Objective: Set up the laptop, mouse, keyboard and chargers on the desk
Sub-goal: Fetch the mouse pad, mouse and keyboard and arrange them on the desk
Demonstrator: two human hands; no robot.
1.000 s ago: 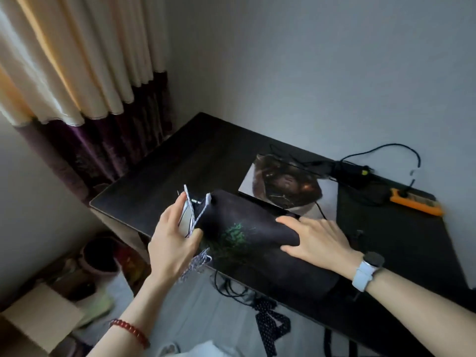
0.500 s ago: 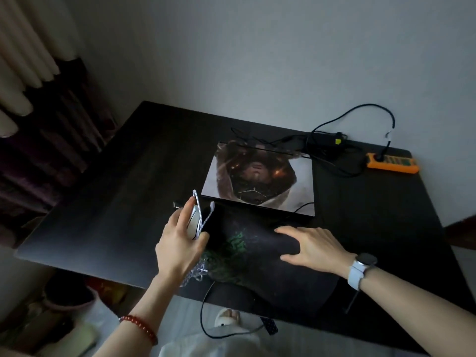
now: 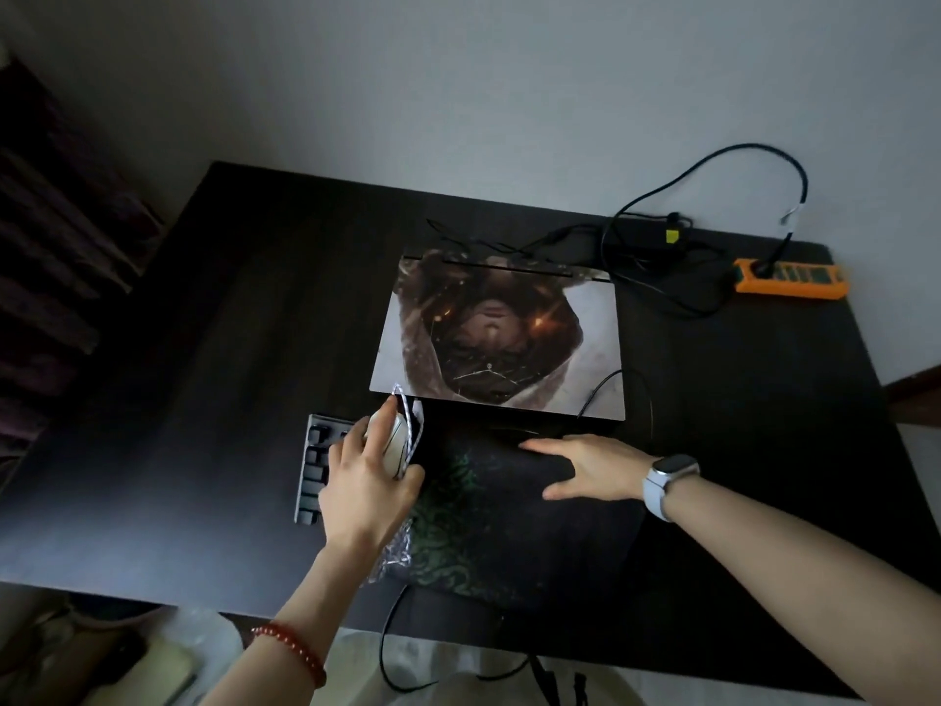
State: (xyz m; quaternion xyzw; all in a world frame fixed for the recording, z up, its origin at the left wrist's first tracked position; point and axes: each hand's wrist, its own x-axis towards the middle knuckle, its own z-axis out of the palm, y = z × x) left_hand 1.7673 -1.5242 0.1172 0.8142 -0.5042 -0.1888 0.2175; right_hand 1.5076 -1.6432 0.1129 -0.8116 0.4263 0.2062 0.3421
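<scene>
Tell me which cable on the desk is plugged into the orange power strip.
The black cable arching high against the wall ends in the orange power strip; the white braided cable is in the left hand.

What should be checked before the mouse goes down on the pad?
1. White mouse with braided cable held in left hand: ok, grip closed around it.
2. Dark mouse pad with green pattern lying flat: ok, right hand presses on it.
3. Pad fully on the black desk: cannot tell, its near edge lies close to the desk edge.
4. Black keyboard clear of the pad: not ok, pad covers most of it.
5. Closed laptop with picture lid out of the way: ok, behind the pad.
</scene>
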